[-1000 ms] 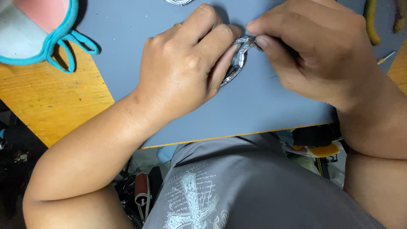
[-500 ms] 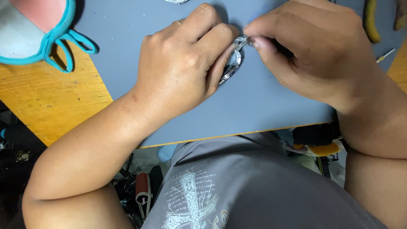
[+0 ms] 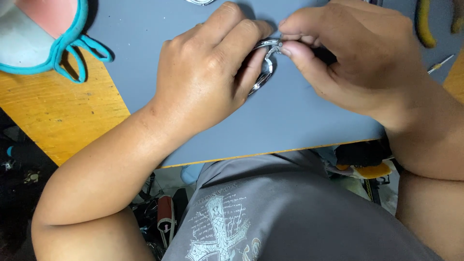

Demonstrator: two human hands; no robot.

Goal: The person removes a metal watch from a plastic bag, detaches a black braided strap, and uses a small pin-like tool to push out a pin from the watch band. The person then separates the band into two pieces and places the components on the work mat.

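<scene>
Fingers [image 3: 290,48] of the right hand [image 3: 357,63] pinch a silver metal band [image 3: 265,72] that the left hand [image 3: 208,77] clasps over the grey mat [image 3: 290,121].

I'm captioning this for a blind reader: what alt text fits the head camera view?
Two bare hands work together on a small shiny silver metal piece over a grey-blue mat: the left hand grips it while the right hand pinches its top end. The mat lies on a yellow wooden table, with a teal-edged cloth item at upper left.
</scene>
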